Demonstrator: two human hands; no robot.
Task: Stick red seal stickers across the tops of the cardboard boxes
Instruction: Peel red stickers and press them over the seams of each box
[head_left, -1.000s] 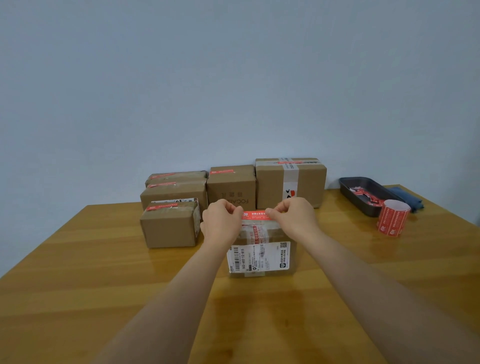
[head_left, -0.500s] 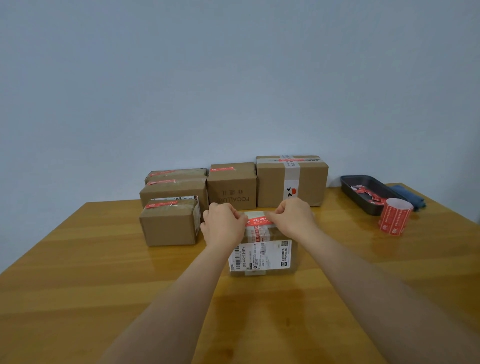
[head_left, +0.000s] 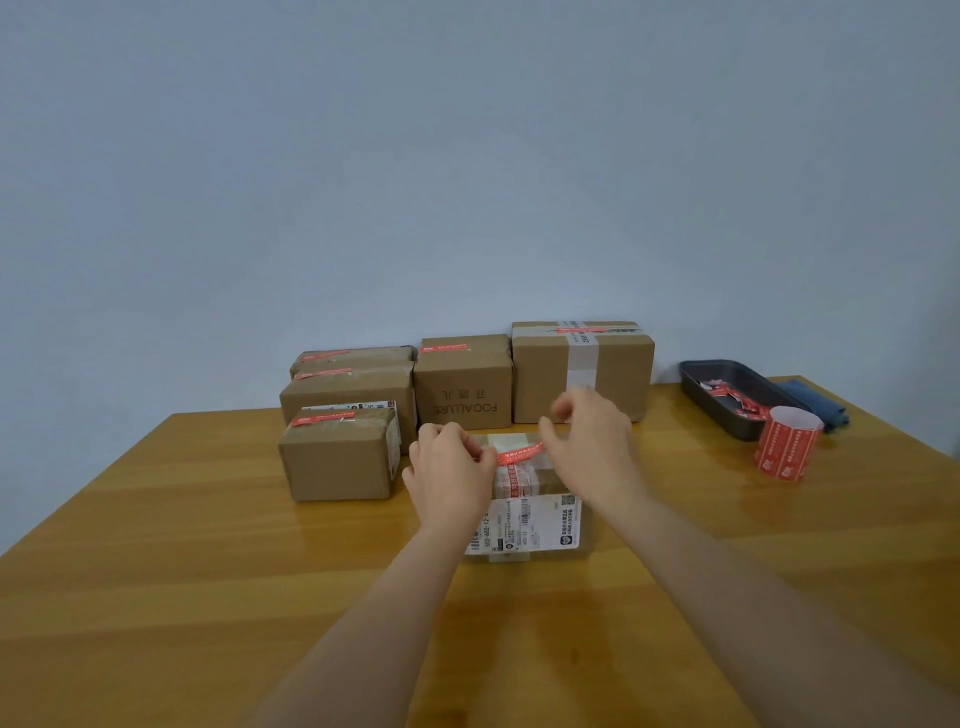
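A small cardboard box (head_left: 545, 480) with a white shipping label on its front stands on the wooden table (head_left: 208, 571) right before me. A red seal sticker (head_left: 519, 453) lies across its top. My left hand (head_left: 452, 470) pinches the sticker's left end at the box's top edge. My right hand (head_left: 589, 441) is blurred and hovers just above the sticker's right end, fingers loosely curled, holding nothing. A roll of red seal stickers (head_left: 787, 449) stands upright at the right.
Several cardboard boxes with red stickers on top stand behind and to the left, the nearest (head_left: 337, 457) close beside my left hand. A dark tray (head_left: 727, 376) with red scraps and a blue cloth (head_left: 818, 402) lie at the far right.
Both hands lowered the sticker onto the box top. My right hand has since let go of its end and lifted up and to the right; the left hand stays on its end.
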